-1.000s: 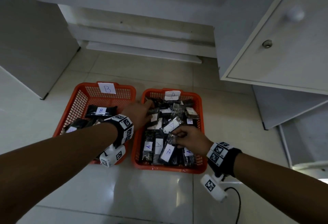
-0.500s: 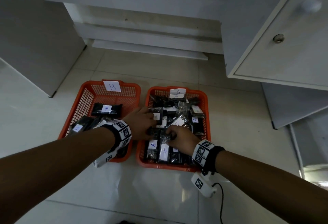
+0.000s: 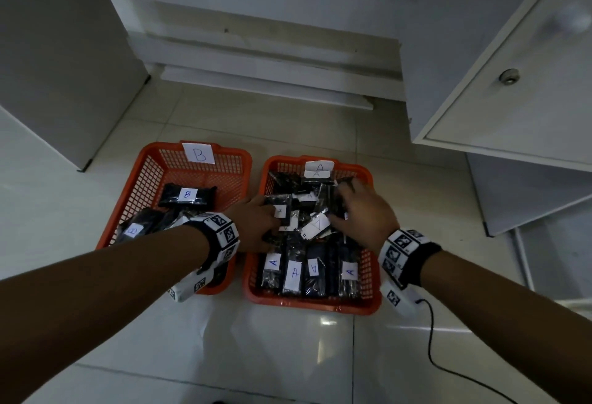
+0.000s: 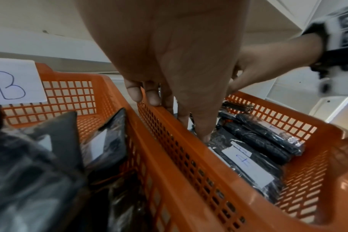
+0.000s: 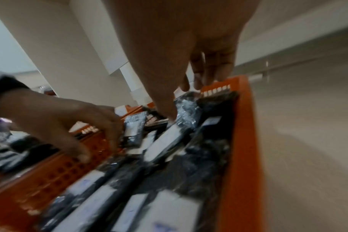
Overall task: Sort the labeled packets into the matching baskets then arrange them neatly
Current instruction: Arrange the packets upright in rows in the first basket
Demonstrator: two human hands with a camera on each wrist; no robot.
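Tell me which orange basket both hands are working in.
The basket tagged A, on the right; left hand and right hand both reach into it, not basket B.

The right wrist view is motion-blurred, so packet labels [image 5: 165,208] there are unreadable. In the head view, both hands' fingertips are buried among packets [image 3: 307,211] at twelve o'clock of the basket [image 3: 368,302].

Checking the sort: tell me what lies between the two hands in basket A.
In the head view, jumbled black packets with white A labels lie between the left hand and right hand.

Head view high, looking down, wrist views low, close, forward, all sharing the A basket [image 3: 368,179]
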